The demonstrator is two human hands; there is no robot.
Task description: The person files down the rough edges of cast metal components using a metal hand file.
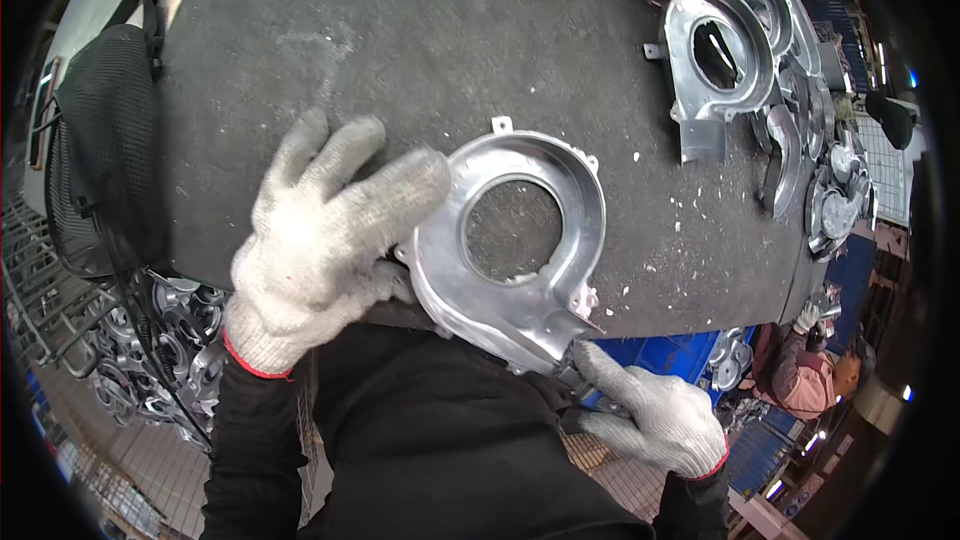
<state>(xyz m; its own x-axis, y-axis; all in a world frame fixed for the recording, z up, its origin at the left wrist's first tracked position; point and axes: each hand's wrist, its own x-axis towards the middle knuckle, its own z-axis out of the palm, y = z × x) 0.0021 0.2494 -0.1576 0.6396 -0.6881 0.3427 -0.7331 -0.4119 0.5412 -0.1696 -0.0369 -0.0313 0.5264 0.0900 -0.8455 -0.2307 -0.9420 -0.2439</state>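
A silvery cast metal blower housing [445,270], a ring with a round hole and a short outlet, lies flat at the table's near edge, its outlet end jutting toward me. My left hand [320,230], in a white knit glove, is at the housing's left side. Its fingers are spread, with the index finger by the rim and the thumb low near the side lug. My right hand [655,415], gloved alike, grips the outlet end between fingers and thumb; part of that grip is hidden. Pale flakes cling near the outlet.
More metal housings [720,50] are piled at the table's far right. Light chips dot the dark tabletop [400,40]. A black mesh bag [110,150] sits at the left, above a bin of metal parts [165,350]. A blue crate [670,352] stands below right; another person [815,380] works beyond.
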